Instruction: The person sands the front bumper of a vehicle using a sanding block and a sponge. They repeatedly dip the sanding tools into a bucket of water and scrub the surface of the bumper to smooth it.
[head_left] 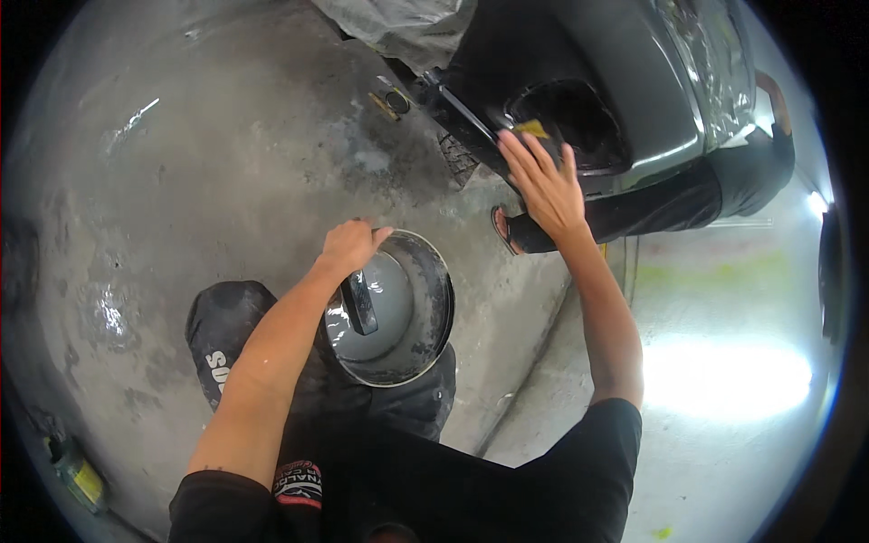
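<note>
My left hand [351, 246] is closed on the rim of a round bucket [435, 271] that stands by my knees with greyish water in it. Below that hand a dark oblong bar [360, 305] slants down inside the bucket; whether my fingers touch it I cannot tell. To the upper right, my right hand [548, 185] lies flat against a dark grey car bumper [652, 77], thumb apart from the fingers. A yellow piece of sandpaper [532, 128] pokes out past its fingertips, pressed near a dark round recess [575, 118] in the bumper.
Plastic film [715, 72] covers part of the car. Behind the bumper another person's dark trouser leg [670, 201] and sandalled foot [507, 233] show. A black ring-shaped thing [396, 101] lies on the wet grey floor [208, 172]. A bottle [80, 475] stands far left.
</note>
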### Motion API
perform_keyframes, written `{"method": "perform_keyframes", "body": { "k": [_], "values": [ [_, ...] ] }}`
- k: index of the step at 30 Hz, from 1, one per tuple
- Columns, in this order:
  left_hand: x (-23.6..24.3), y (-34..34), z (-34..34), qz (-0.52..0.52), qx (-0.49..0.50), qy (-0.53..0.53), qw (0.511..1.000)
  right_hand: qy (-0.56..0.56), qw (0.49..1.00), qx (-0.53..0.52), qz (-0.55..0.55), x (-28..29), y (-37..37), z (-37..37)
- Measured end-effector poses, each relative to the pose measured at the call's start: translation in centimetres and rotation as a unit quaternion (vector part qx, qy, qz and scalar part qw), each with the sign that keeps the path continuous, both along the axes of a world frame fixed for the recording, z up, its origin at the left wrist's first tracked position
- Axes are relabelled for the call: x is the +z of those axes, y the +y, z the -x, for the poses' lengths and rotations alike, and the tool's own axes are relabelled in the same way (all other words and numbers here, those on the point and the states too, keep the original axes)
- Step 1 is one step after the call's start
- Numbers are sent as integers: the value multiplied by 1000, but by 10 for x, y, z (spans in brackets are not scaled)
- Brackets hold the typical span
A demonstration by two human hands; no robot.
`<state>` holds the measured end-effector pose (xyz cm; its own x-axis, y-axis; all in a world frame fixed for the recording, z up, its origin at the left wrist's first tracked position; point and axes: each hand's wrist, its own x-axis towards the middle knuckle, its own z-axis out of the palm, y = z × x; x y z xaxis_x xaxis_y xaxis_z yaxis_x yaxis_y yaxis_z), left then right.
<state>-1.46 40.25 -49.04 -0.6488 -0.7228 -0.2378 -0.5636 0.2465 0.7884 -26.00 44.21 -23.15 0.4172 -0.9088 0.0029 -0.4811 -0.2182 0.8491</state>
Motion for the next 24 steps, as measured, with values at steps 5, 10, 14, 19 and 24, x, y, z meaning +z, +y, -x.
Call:
{"method": "perform_keyframes", "body": {
  "k": [5,10,14,19,24],
  "values": [
    [1,4,-3,-2,-23,-10,1000,-3,997,66,49,-17,-56,-53],
    [-7,-3,-9,37,14,-29,999,-27,999,9,22,-2,20,17],
    [5,9,6,58,-18,-47,997,68,986,-153,24,6,115,113],
    [-4,11,10,74,5,-56,996,-391,903,-110,141,-98,161,48],
    [-15,8,13,110,-25,-80,990,-673,651,-334,-109,-271,148,-124]
  ]
}}
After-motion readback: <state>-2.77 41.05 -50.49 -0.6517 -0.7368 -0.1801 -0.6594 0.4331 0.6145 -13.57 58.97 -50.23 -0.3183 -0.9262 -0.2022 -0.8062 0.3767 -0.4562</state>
